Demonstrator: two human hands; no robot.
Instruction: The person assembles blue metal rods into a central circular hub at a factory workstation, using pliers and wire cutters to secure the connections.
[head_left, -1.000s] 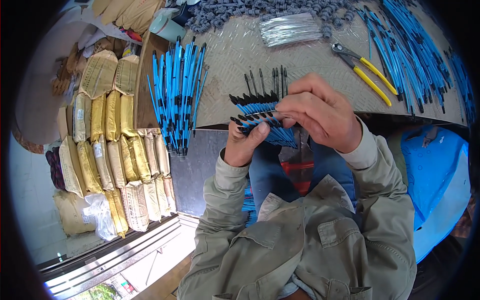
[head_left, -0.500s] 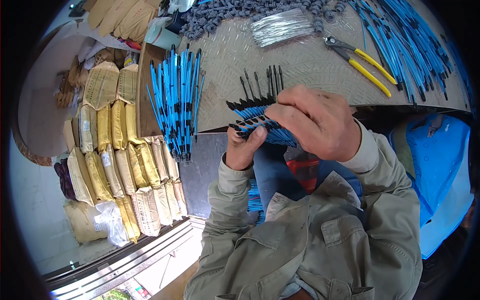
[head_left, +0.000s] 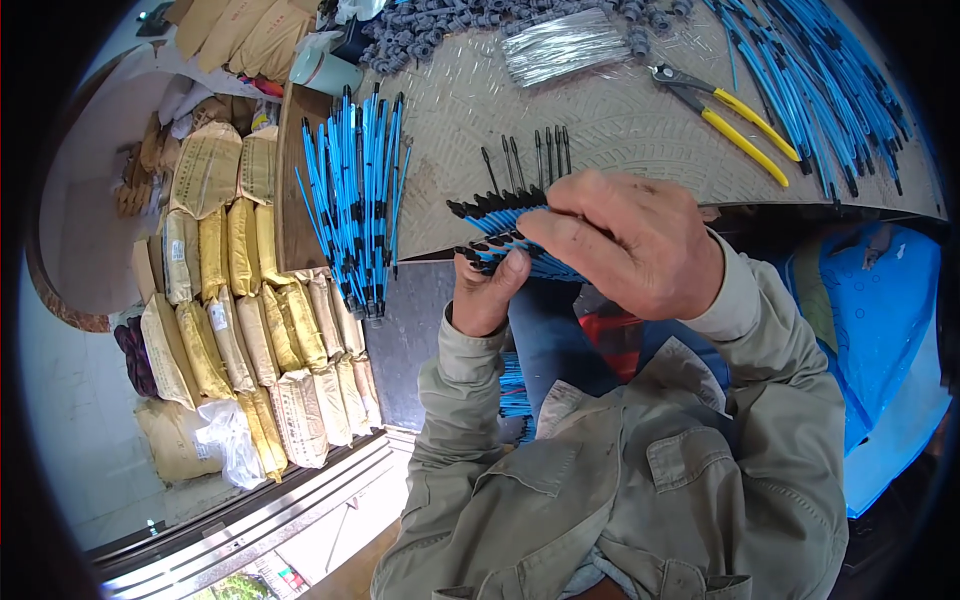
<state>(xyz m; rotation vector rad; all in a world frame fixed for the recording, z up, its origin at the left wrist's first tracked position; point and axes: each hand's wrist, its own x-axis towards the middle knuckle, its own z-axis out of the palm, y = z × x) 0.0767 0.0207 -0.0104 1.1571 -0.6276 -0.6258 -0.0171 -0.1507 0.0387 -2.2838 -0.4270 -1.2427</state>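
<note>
Stretching away beyond both hands, a pale patterned worktable (head_left: pixel 600 120) carried the loose stock, and stacked tan and yellow sacks (head_left: pixel 240 300) filled the floor well off to the left of the left hand. A spread of blue rods with black tips (head_left: pixel 355 200) lay on the table just left of the left hand, and a larger heap of the same blue rods (head_left: pixel 820 80) sat beyond and to the right of the right hand. The right hand (head_left: pixel 630 245) was curled over a fanned bundle of blue, black-tipped rods (head_left: pixel 500 235), its fingers closed on the bundle from above and from the right. The left hand (head_left: pixel 485 295) gripped the same bundle from beneath, thumb pressed against its near edge, so that the two hands nearly met around it at the table's front edge. Yellow-handled pliers (head_left: pixel 735 125) lay on the table beyond the right hand, apart from it. A clear packet of thin silver wires (head_left: pixel 565 45) rested farther out, past the pliers. Several short black pins (head_left: pixel 540 155) lay just beyond the fingertips of the right hand.
</note>
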